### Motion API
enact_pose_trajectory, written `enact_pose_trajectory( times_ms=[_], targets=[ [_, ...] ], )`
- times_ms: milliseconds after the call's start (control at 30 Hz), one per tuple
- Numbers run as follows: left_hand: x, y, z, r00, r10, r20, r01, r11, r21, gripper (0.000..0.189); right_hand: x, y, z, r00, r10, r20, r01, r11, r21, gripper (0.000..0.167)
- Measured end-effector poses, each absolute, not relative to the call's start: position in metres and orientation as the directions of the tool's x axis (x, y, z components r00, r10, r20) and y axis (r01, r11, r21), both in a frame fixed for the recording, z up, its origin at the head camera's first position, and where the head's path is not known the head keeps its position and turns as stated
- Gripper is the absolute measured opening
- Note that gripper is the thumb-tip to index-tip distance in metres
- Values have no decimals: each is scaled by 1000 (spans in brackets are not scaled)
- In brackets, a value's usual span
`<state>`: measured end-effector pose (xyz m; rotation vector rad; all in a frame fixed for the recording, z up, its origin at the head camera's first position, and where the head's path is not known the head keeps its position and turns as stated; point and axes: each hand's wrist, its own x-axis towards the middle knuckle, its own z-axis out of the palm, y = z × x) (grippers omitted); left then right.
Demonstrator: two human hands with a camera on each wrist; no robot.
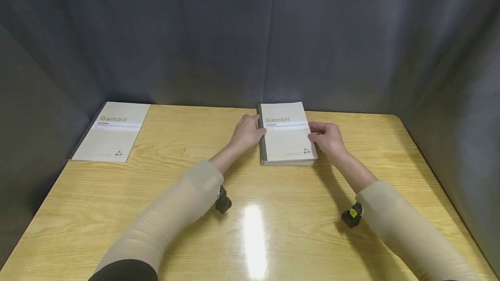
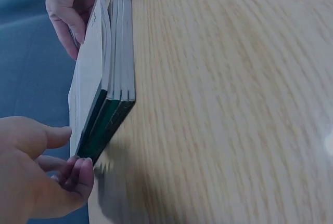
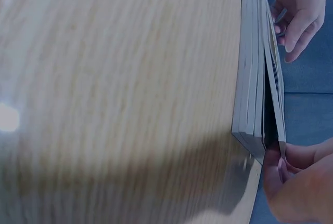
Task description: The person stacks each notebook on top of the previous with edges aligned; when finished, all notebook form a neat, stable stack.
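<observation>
A stack of thin notebooks (image 1: pixel 287 163) lies near the back middle of the table, dark spines to the left. Its top notebook (image 1: pixel 285 144) has a pale cover with "Gambit" on it. My right hand (image 1: pixel 329 140) pinches that top notebook by its right edge, thumb above and fingers beneath; the right wrist view shows a gap under the raised edge (image 3: pixel 281 125). At the spine side, my left hand (image 1: pixel 246 132) holds the top notebook, its thumb over the cover and its curled fingers against the spine. Some left fingertips are hidden behind the notebook.
Another Gambit notebook (image 1: pixel 109 135) lies flat at the table's back left corner. Dark grey curtains (image 1: pixel 195 38) hang along the back and both sides of the wooden table (image 1: pixel 187 142). A bright reflection shows on the table's front middle.
</observation>
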<state>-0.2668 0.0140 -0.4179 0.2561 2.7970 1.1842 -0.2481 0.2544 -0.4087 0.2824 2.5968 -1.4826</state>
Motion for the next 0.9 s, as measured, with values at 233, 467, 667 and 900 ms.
enact_pose_trajectory(
  times_ms=[233, 467, 667, 900],
  targets=[
    [-263, 7, -424, -968, 226, -112, 68, 662, 746, 56, -243, 250, -413, -981, 93, -168, 191, 570, -799, 47],
    [-263, 7, -427, -963, 229, -143, 52, 678, 733, 57, -239, 245, -415, -992, 113, -59, 122, 706, -697, 44],
    [-263, 8, -425, -964, 221, -151, 42, 682, 730, 57, -238, 246, -416, -993, 107, -52, 114, 740, -663, 43],
    [-263, 8, -426, -965, 212, -155, 32, 680, 733, 56, -237, 246, -412, -997, 58, -51, 77, 770, -633, 45]
  ],
)
